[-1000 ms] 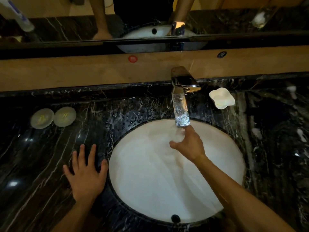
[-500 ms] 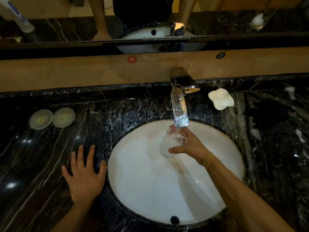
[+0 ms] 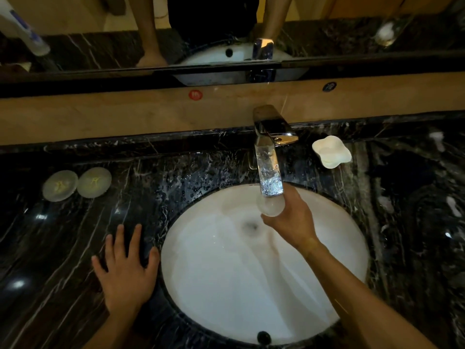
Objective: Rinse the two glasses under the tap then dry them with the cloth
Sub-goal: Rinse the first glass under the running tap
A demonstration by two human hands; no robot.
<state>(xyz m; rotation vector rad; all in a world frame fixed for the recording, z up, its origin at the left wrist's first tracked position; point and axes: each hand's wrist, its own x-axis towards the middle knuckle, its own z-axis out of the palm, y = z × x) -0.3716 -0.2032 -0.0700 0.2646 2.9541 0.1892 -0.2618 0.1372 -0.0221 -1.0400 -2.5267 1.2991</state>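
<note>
The glass (image 3: 270,206) sits just right of frame centre, directly under the tap (image 3: 268,147), my right hand (image 3: 292,217) curled around it over the sink (image 3: 226,285). My left hand (image 3: 125,270) lies flat, fingers spread, on the counter (image 3: 63,248) at lower left.

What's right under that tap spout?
A glass held by the right hand, over the white sink. The spout covers the glass's top.

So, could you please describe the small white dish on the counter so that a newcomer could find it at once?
Start at the white oval basin set in the black marble counter, then go up to the chrome tap behind it. Just right of the tap sits the white dish. Its wavy, petal-like rim sets it apart from the two flat round discs far left.
</note>
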